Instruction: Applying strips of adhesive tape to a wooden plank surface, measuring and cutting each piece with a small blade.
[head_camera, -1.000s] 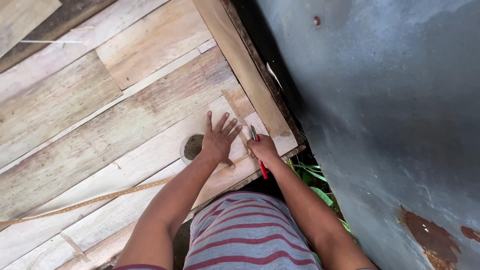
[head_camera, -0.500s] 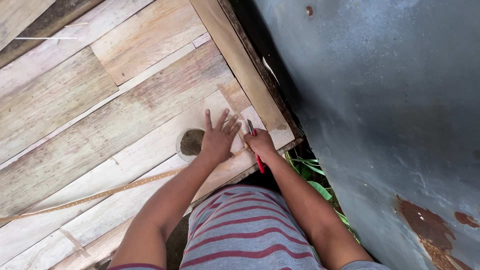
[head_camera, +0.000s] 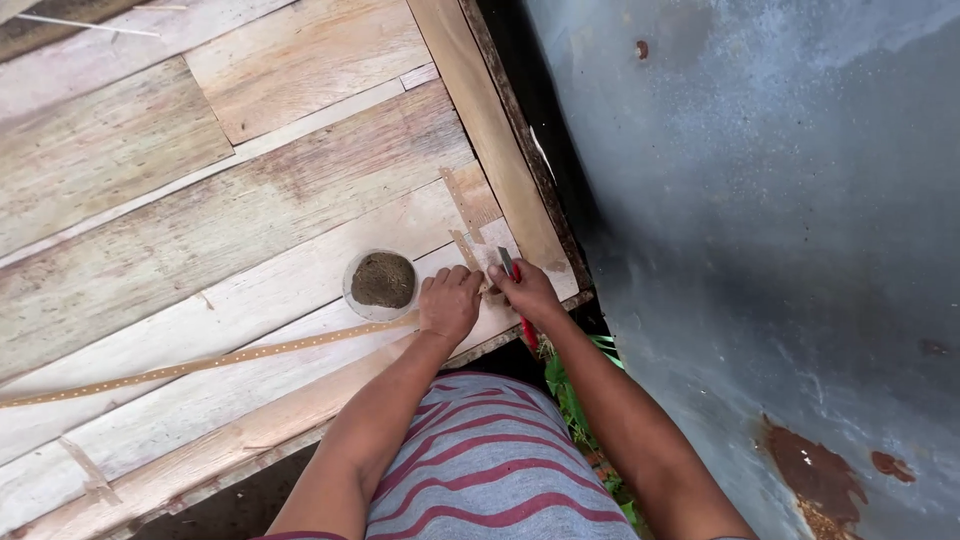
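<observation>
Nearest: striped grey-red shirt (head_camera: 490, 470), both forearms reaching up from it. Left hand (head_camera: 449, 303) curled, fingers down, grip pressing the end of a long thin perforated strip (head_camera: 230, 358) onto the plank platform (head_camera: 200, 200). Right hand (head_camera: 527, 291) just beside it, grip clamped on a red-handled knife (head_camera: 515, 290), blade end at a small pale wood piece (head_camera: 480, 250). Round dirt-filled hole (head_camera: 381, 281) just left of left hand. Farther right: grey metal sheet (head_camera: 780, 200), rust patches.
</observation>
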